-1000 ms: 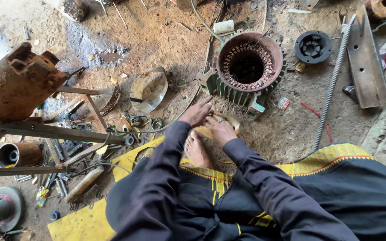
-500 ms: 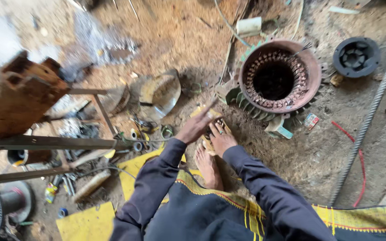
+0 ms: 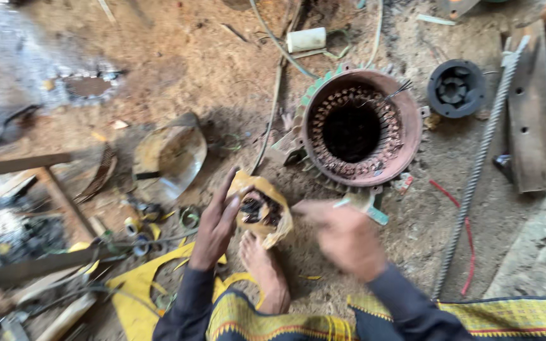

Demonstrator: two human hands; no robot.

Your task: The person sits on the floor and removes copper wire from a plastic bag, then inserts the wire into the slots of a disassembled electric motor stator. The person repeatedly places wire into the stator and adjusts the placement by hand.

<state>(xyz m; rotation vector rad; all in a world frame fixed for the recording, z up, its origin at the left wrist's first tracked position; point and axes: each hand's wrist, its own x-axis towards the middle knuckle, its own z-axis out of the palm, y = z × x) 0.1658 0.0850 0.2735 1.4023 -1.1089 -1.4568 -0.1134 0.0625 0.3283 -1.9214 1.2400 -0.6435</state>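
L hand gripping yellow bag – R hand blurred, open, beside motor stator

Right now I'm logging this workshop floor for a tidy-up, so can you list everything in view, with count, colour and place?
motor stator housing: one, rusty red with green fins, copper windings inside, upper right of centre
round black part: one, black, right of the housing
threaded rod: one, grey, running diagonally at right
metal bar with holes: one, rusty, far right
white cylinder: one, white, top centre
curved metal cover: one, dull yellow-grey, left of centre
yellow bag: one, yellow, dark small parts inside, centre
bare foot: one, below the bag
left hand: one, fingers holding the bag's edge
right hand: one, blurred, beside the bag
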